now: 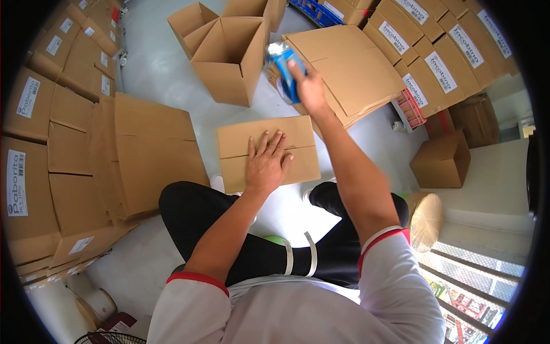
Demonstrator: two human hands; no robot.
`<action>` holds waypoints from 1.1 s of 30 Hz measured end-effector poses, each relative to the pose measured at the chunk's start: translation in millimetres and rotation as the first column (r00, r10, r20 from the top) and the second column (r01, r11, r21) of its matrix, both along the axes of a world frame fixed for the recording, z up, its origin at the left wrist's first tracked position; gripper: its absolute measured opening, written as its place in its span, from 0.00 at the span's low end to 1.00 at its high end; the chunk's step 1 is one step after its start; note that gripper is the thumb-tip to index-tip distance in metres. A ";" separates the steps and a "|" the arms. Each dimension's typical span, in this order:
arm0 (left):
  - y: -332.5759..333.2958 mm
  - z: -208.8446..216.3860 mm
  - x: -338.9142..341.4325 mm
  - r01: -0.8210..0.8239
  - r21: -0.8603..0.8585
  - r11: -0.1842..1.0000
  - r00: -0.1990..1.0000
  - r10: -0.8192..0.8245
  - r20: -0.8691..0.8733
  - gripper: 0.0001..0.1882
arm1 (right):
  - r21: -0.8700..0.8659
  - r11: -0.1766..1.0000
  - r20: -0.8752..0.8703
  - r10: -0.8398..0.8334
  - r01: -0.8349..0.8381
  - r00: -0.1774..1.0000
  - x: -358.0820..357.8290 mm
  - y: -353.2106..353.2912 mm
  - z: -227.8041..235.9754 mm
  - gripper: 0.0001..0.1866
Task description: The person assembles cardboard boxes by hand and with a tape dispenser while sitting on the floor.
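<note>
Red-trimmed white tee (pixel 292 312) on the near side of the closed carton (pixel 301 160), left hand (pixel 267 166) spread flat over its seam (pixel 235 156). Right hand (pixel 311 89) grips a blue tape dispenser (pixel 283 60) past the carton's far right corner. Looks like sealing; next pass probably needs flaps (pixel 298 127) flush.

My shirt (pixel 298 318) is white and short-sleeved, each sleeve (pixel 395 289) ending in a red band (pixel 197 277). My trousers (pixel 209 215) are black; my shoes (pixel 217 183), partly visible, white. Two narrow, pale strips (pixel 313 255) show before my waist. Left hand (pixel 267 167) and right hand (pixel 310 89): bare.
</note>
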State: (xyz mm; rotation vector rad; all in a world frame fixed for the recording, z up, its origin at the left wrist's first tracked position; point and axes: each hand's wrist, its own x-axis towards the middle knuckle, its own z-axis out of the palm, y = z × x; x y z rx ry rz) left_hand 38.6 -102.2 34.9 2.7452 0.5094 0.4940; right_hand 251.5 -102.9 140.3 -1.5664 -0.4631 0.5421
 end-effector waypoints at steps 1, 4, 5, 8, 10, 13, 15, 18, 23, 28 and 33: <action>-0.2 1.1 0.9 -0.002 -0.002 1.000 1.000 0.002 0.007 0.28 | -0.248 0.968 0.197 0.016 0.034 0.980 -0.7 -0.1 -24.2 0.33; -11.0 0.8 6.4 0.029 0.008 1.000 1.000 -0.029 0.009 0.28 | -0.428 0.900 0.236 0.018 0.088 0.972 31.8 -20.2 -79.1 0.33; -11.7 2.1 7.6 0.034 -0.001 0.999 0.999 -0.034 0.011 0.28 | -0.360 0.931 0.085 -0.026 0.055 0.996 45.5 -30.3 -88.0 0.34; -7.1 0.3 4.2 0.014 -0.020 1.000 1.000 -0.014 0.017 0.28 | -0.132 0.965 -0.112 -0.240 0.225 0.964 63.3 -72.9 -86.1 0.23; -3.2 -1.4 -3.0 -0.020 -0.027 0.999 1.000 0.021 0.019 0.28 | -0.127 0.956 -0.300 -0.293 0.266 0.908 54.2 -106.5 -65.8 0.18; 0.7 -1.6 -2.1 -0.027 0.005 1.000 0.999 0.027 0.044 0.28 | -0.347 0.848 -0.174 -0.478 0.401 0.861 55.7 -161.3 -88.2 0.18; -6.0 0.6 3.6 0.028 -0.011 1.000 0.999 -0.028 0.041 0.28 | -0.328 0.871 -0.293 -0.461 0.365 0.837 51.2 -188.6 -103.2 0.20; -6.5 -2.1 5.8 0.034 -0.008 0.999 0.998 -0.033 0.043 0.28 | -0.177 0.975 -0.457 -0.199 0.131 0.867 13.3 -169.8 -94.7 0.20; -3.9 -4.6 1.8 0.033 -0.013 0.999 0.999 -0.033 0.038 0.28 | -0.145 0.976 -0.215 -0.192 0.163 0.958 7.1 -151.5 -51.8 0.20; -9.8 -3.9 0.7 0.078 -0.023 0.997 0.996 -0.077 0.049 0.27 | -0.196 0.970 0.110 0.168 -0.144 0.980 -12.6 -146.5 -24.6 0.25; -11.0 3.0 -4.6 0.075 -0.078 0.994 0.996 -0.079 -0.049 0.24 | -0.554 0.732 0.074 0.518 -0.397 0.852 -48.5 -132.7 -21.0 0.27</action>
